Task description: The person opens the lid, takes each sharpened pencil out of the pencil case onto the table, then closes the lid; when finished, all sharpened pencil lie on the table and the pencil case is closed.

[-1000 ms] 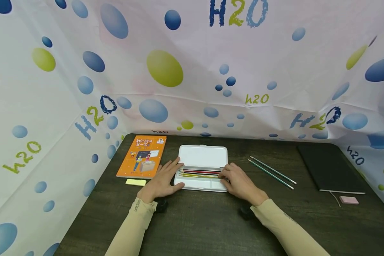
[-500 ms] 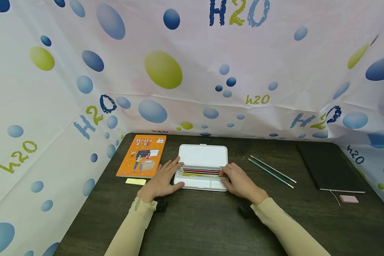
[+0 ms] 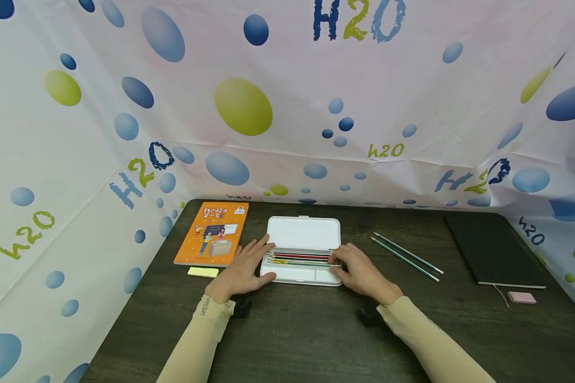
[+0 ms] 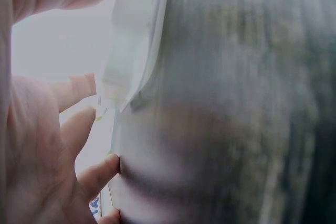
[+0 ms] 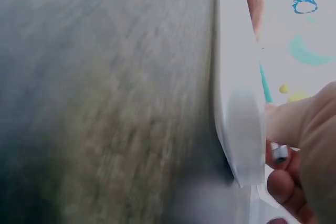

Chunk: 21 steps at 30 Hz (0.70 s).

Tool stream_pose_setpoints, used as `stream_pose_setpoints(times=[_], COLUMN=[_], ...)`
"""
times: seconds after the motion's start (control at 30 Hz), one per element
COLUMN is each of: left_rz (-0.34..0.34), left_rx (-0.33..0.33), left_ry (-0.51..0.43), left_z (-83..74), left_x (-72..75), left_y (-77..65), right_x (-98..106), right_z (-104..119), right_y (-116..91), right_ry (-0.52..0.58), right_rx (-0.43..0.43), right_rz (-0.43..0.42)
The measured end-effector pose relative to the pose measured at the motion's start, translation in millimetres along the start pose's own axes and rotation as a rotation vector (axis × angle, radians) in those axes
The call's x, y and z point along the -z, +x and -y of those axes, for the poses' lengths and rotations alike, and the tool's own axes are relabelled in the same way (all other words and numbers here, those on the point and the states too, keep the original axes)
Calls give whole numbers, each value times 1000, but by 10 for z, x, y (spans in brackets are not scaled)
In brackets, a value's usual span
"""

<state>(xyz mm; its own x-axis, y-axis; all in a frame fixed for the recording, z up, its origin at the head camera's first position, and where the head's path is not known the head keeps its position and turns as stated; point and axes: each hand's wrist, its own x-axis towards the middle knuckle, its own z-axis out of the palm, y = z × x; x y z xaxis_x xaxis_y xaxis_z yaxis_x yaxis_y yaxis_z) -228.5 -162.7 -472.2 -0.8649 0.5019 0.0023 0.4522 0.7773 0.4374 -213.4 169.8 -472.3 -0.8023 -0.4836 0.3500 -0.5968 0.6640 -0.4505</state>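
Observation:
An open white pencil case (image 3: 294, 275) lies on the dark table, its lid (image 3: 304, 232) folded back. Inside, several pencils (image 3: 299, 256) lie side by side, with red, black and yellow ones among them. My left hand (image 3: 239, 270) is spread at the case's left end, fingers fairly straight, thumb at the front corner. At the right end my right hand (image 3: 359, 270) pinches a teal pencil (image 5: 265, 85) between thumb and fingers. Its pale end (image 5: 280, 153) shows past the thumb in the right wrist view. The fingers partly hide the pencils' right ends.
An orange book (image 3: 213, 234) and a yellow eraser-like block (image 3: 203, 272) lie to the left. Two green pencils (image 3: 404, 259) lie right of the case. Farther right are a black notebook (image 3: 493, 252) and a pink eraser (image 3: 522, 297). A patterned sheet (image 3: 287, 106) stands behind the table.
The right fingers have shifted slightly, and a greenish pencil now shows along the front of the row. My left hand and the case stay in place.

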Motion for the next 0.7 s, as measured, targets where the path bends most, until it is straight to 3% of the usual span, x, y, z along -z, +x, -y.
stream_pose_setpoints(times=[0.33,0.7], left_rz=[3,-29], left_rx=[8,-29], left_ry=[9,1], left_z=[-5,1], left_x=[-10,-23], left_y=[-10,-8], right_x=[120,381], right_z=[-104,-338], right_y=[-157,-505], right_ry=[127,81], right_rx=[-97,-213], right_rz=[-117,-200])
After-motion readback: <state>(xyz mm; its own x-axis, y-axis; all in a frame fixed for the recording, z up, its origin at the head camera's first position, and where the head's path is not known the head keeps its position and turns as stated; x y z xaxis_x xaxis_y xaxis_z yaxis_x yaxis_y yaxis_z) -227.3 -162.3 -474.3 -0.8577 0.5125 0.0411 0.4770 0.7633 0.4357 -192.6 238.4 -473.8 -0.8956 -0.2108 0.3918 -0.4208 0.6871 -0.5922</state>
